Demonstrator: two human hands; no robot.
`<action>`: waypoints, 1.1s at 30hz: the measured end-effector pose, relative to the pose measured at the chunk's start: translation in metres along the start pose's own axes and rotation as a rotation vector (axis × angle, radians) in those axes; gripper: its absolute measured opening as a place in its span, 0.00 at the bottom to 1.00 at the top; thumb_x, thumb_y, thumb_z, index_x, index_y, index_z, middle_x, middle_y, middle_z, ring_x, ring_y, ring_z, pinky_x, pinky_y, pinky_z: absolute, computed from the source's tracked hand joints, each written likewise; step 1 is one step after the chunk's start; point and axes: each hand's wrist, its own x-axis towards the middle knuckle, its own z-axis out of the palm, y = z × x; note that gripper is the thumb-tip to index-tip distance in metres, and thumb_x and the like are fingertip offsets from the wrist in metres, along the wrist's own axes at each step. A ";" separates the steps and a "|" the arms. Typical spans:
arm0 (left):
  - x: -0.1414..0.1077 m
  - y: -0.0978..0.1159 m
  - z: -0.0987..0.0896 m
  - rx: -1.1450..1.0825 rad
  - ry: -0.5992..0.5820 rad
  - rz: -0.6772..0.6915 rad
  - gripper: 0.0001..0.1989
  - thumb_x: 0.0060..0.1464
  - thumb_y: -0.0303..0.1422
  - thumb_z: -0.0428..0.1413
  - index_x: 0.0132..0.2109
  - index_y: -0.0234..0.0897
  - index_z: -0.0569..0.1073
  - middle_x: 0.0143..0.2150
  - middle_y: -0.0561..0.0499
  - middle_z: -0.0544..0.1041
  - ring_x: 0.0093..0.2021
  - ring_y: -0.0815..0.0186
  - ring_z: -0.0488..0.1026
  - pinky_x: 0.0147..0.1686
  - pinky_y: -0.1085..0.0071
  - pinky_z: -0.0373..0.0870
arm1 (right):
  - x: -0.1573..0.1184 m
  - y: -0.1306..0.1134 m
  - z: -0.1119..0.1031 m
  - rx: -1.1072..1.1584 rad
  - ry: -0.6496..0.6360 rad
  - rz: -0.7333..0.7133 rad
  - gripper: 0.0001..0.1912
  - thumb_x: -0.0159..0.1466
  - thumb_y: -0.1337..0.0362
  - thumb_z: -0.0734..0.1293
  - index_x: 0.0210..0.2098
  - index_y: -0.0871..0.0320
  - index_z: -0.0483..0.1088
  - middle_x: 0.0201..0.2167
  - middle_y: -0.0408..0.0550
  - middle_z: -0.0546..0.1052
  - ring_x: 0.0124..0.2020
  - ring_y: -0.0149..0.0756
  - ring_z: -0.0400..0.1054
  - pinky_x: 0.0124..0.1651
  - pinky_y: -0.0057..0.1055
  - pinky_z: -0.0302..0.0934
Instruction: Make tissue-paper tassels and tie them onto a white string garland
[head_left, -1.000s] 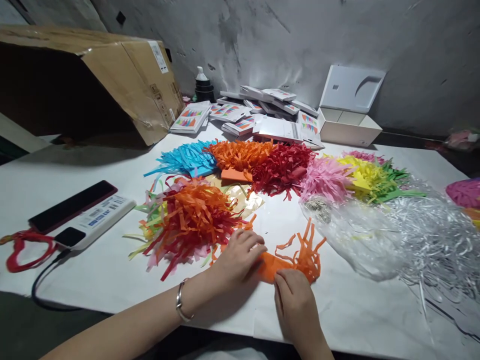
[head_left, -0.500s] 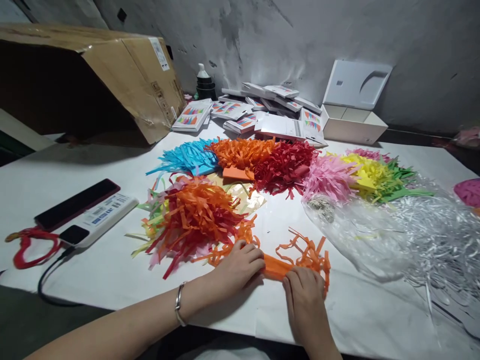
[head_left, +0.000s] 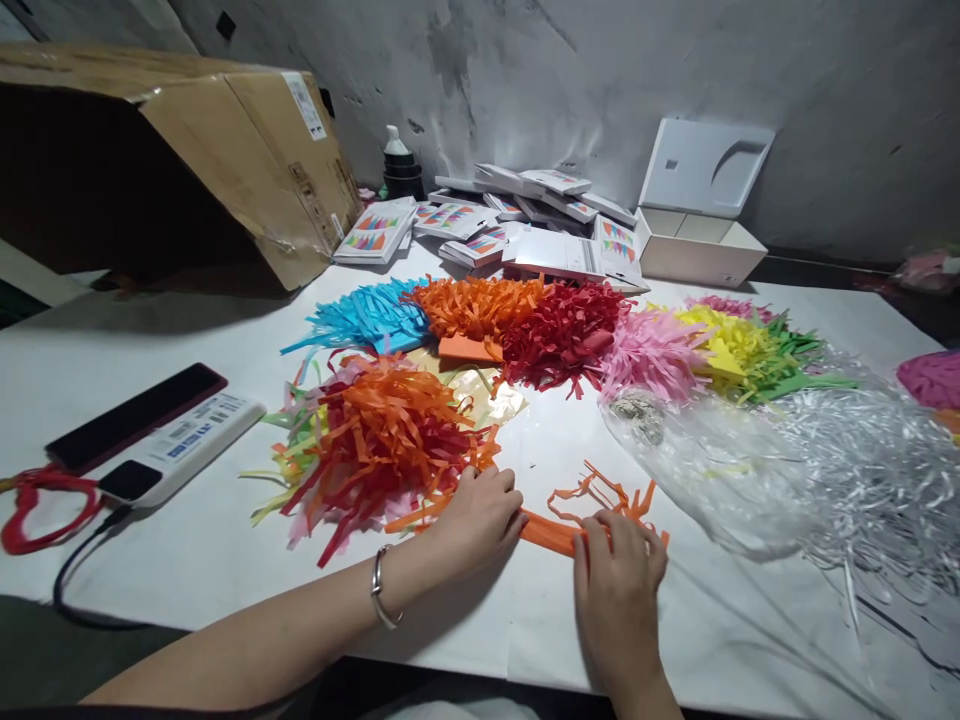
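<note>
Both the left hand [head_left: 481, 512] and right hand [head_left: 619, 575] grip orange paper [head_left: 551, 533], lower centre, now narrower than before; folding seems advancing.

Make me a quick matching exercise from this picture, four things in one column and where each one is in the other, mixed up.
Column one
1. Orange strip
2. Red bunch
3. White box
4. Black phone-like slab

Column two
A. Near the wall, lid raised
B. Beside a white labelled device
C. Spanning from the left hand to the right hand
D. Between a fringed orange bunch and a light pink one

Pairs: 1-C, 2-D, 3-A, 4-B
</note>
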 end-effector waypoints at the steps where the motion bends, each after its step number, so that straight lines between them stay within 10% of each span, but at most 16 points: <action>1: 0.000 0.000 0.000 -0.013 -0.007 0.000 0.11 0.62 0.32 0.54 0.30 0.37 0.74 0.33 0.48 0.72 0.35 0.60 0.68 0.37 0.62 0.59 | 0.000 -0.002 0.000 0.065 -0.015 -0.062 0.09 0.70 0.69 0.59 0.44 0.57 0.70 0.41 0.54 0.76 0.44 0.45 0.67 0.53 0.49 0.55; 5: -0.001 -0.001 -0.008 -0.053 0.011 0.006 0.07 0.61 0.33 0.55 0.34 0.36 0.73 0.37 0.47 0.74 0.38 0.59 0.69 0.40 0.60 0.62 | -0.003 -0.006 0.007 0.172 -0.096 -0.230 0.12 0.69 0.74 0.58 0.38 0.58 0.72 0.31 0.49 0.73 0.36 0.40 0.67 0.47 0.39 0.59; 11: -0.013 0.001 -0.017 -0.097 0.058 0.366 0.04 0.63 0.27 0.54 0.41 0.39 0.73 0.47 0.47 0.75 0.49 0.58 0.67 0.51 0.60 0.63 | -0.002 -0.008 0.008 0.308 -0.065 -0.115 0.10 0.71 0.70 0.59 0.37 0.57 0.70 0.31 0.47 0.72 0.36 0.39 0.66 0.44 0.37 0.59; 28: -0.023 0.006 -0.019 -0.210 0.017 0.006 0.08 0.62 0.27 0.53 0.34 0.36 0.73 0.40 0.47 0.74 0.38 0.62 0.67 0.37 0.65 0.62 | -0.018 0.020 0.005 0.071 -0.137 -0.035 0.10 0.71 0.70 0.58 0.34 0.57 0.67 0.32 0.49 0.71 0.38 0.43 0.64 0.50 0.48 0.53; 33: -0.017 0.008 -0.014 -0.070 -0.003 0.161 0.07 0.61 0.23 0.55 0.36 0.37 0.73 0.42 0.48 0.75 0.41 0.61 0.67 0.36 0.65 0.59 | -0.010 0.008 0.005 0.070 -0.139 0.006 0.10 0.70 0.72 0.58 0.39 0.56 0.70 0.38 0.51 0.74 0.43 0.45 0.66 0.56 0.51 0.51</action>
